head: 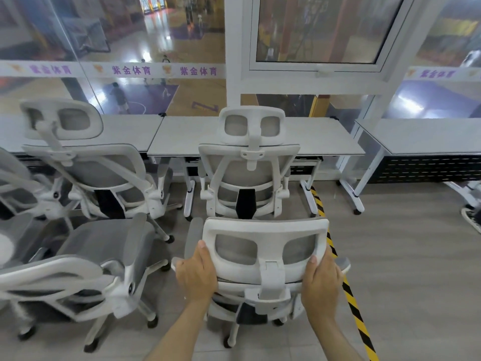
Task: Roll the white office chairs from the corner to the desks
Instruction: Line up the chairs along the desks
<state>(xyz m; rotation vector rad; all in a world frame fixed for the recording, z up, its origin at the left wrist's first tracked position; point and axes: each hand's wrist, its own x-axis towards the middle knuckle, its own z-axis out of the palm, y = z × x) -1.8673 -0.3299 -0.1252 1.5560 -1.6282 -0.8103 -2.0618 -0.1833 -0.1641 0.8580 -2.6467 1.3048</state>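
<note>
I hold the nearest white office chair point(263, 272) by its headrest point(265, 246). My left hand point(196, 276) clasps the left edge of the headrest frame, thumb along the outer rim. My right hand point(322, 278) clasps the right edge, its fingers point(313, 259) wrapped onto the frame. Both hands are closed on the headrest.

This chair stands directly behind a second white chair point(248, 173), which is parked at the middle counter point(322, 139) with its backrest toward me. The held headrest lies just below that chair's black lumbar bracket in the view; whether the two chairs touch cannot be determined.

Left of the held chair, a third chair point(86, 162) faces the left counter point(130, 128), and a fourth chair point(91, 267) stands nearer me, turned sideways. A yellow-and-black floor tape point(351, 300) runs along the floor on the right of the held chair. A further counter point(426, 136) stands farther right. Beyond the counters is a glass wall point(130, 48).
</note>
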